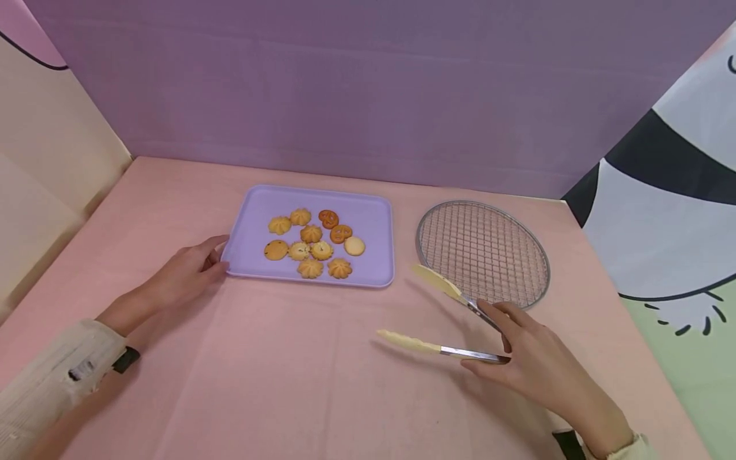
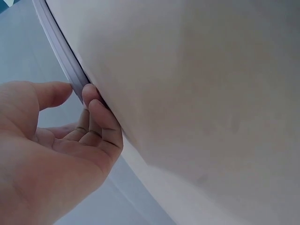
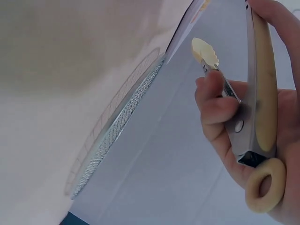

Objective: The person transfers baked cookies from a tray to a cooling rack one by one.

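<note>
A lilac tray [image 1: 253, 214] carries several cookies [image 1: 311, 234], among them fluted, round and pretzel-shaped ones. My left hand [image 1: 178, 275] holds the tray's left rim near its front corner; in the left wrist view the thumb and curled fingers meet at that rim [image 2: 61, 47]. In my right hand [image 1: 535, 358] is a pair of tongs [image 1: 468, 354] with cream-coloured tips and metal arms. The tong arms are spread, with nothing between the tips. One tip hovers by the near edge of a round wire rack [image 1: 483, 249]; the other is over the pink cloth.
A pink cloth [image 1: 276, 370] covers the table. The rack lies flat to the right of the tray, with a gap between them. A purple backdrop [image 1: 368, 96] rises behind, and patterned panels stand at the left and right sides.
</note>
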`<state>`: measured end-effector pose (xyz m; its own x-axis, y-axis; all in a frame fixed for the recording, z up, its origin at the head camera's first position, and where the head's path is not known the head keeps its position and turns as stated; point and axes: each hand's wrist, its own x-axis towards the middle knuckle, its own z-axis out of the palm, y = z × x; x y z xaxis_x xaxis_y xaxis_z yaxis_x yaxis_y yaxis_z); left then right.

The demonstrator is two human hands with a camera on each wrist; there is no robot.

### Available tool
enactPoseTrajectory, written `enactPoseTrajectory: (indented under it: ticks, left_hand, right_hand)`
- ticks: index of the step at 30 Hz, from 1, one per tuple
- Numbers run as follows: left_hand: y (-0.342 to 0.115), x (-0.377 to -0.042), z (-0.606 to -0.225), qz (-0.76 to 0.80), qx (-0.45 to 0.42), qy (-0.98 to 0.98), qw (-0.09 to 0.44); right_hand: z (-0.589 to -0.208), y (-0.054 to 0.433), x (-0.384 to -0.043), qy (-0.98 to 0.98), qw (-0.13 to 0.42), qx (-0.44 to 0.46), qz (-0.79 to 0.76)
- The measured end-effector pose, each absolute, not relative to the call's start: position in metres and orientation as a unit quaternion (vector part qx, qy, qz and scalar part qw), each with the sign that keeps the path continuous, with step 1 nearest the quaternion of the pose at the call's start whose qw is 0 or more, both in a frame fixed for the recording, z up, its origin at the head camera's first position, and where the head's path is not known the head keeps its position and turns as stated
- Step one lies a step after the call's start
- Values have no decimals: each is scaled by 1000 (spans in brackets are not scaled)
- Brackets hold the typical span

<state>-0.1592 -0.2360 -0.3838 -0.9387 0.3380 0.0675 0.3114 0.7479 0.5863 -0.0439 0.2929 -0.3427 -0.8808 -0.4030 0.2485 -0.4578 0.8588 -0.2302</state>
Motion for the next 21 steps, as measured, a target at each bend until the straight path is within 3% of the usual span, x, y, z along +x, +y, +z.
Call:
enactPoseTrajectory:
  ticks: [21]
  left_hand:
    - [-235,-157,-381,317,163,933,45]
  right_hand:
    - [-340,273,-88,-954,141,258,66]
